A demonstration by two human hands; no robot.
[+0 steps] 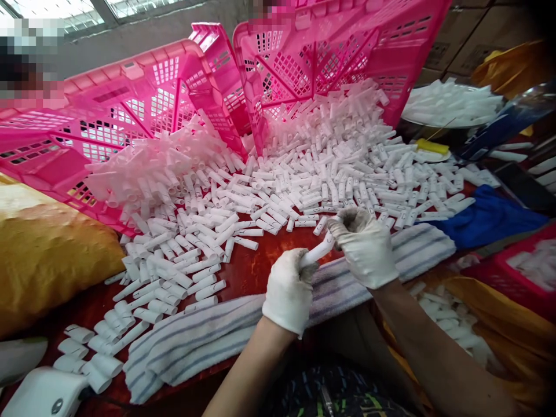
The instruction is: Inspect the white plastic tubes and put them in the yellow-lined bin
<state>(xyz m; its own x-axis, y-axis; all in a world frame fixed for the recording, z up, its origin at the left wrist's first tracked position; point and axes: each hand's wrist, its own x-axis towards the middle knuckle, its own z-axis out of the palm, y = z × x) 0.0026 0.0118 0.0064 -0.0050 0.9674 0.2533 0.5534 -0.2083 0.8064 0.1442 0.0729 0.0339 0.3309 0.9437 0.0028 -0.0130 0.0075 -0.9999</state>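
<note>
Both hands wear white gloves with greyed fingertips. A white tube [320,250] with a small dark mark slants between them over the table's front part. My left hand [290,289] wraps its fingers round the lower left end of the tube. At the upper right end, the fingers of my right hand [364,246] are pinched together on it. Many similar white tubes [278,211] lie loose on the red table [249,260] beyond my hands. A rolled striped towel [204,330] runs along the front edge, partly under my hands.
Two pink crates [134,113] [321,52] lean open at the back, spilling tubes. A yellow sack [52,249] stands left, a white device [46,394] front left. On the right are a blue cloth [490,220], a heaped plate of tubes [454,104] and a pink basket [495,272].
</note>
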